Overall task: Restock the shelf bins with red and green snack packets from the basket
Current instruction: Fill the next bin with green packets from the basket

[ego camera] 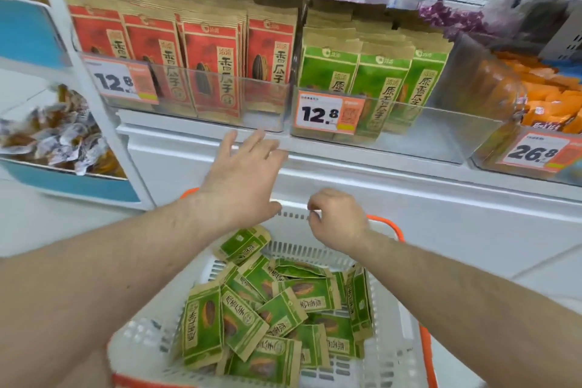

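Green packets lie in a loose heap in the basket, below both hands and nearer to the person than the fingers. I see no red packets in the basket; the red packets stand in rows in the red bin, above and beyond the left fingers.

The left hand is stretched forward, palm down, its fingers straight and spread apart, holding nothing. The fingertips are just below the front of the red bin; I cannot tell if they touch the shelf edge. The right hand hangs over the far rim of the basket with fingers loosely curled, thumb and forefinger close together. It seems to hold nothing, but this is not fully clear.

The green bin, up and to the right of the right fingers, holds standing green packs at its left and has free floor on its right.

What could go wrong, in my judgement: the packets in the heap overlap, so a quick grab may lift two and drop one. A packet pushed in carelessly may knock the standing rows over. Also a green packet could land in the red bin, because the left hand is nearer to it.
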A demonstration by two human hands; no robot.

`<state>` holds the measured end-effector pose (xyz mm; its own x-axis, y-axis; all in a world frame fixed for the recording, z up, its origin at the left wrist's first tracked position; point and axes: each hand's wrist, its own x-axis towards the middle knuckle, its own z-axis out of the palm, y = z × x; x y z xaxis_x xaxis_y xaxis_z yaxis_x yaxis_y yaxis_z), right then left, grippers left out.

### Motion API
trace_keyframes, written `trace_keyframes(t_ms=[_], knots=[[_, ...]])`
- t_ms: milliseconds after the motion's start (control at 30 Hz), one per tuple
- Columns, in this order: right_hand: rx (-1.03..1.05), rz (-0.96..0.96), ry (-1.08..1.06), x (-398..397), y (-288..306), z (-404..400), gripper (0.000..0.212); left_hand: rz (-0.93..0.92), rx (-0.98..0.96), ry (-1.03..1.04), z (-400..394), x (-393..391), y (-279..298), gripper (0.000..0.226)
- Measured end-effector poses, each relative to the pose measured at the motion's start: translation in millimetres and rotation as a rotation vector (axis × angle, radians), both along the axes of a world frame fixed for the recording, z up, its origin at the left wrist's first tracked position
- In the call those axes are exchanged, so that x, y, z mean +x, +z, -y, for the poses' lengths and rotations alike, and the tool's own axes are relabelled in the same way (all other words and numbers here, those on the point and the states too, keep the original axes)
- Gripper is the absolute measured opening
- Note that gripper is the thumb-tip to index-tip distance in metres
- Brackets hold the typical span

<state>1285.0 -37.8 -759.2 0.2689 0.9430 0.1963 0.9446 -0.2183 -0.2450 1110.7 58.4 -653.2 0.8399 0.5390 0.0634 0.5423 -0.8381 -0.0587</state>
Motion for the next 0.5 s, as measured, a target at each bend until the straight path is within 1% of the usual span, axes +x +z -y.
trace_keyframes(t_ms=[100,200,300,367,500], knots=[[-0.307,0.000,-0.013,-16.1,-37.8,-6.6,0.022,-0.076,-0.111,0.028,-7.7,-20.0,-7.2,0.071],[-0.537,-0.115,-0.074,-35.2,-80.6,-5.7,0.014,-0.147,-0.252,0.065,-12.4,-26.0,-14.5,0.064],[-0.739,-0.244,-0.180,-50.5,-126.0,4.1,0.005,-0.208,-0.299,0.023,-12.3,-23.5,-18.5,0.061],[-0.815,-0.359,-0.297,-55.6,-149.9,11.6,0.004,-0.244,-0.313,-0.008,-13.1,-22.9,-20.8,0.057],[-0.826,-0.547,-0.506,-57.3,-181.8,20.0,0.009,-0.321,-0.356,-0.025,-16.7,-23.7,-26.2,0.053]])
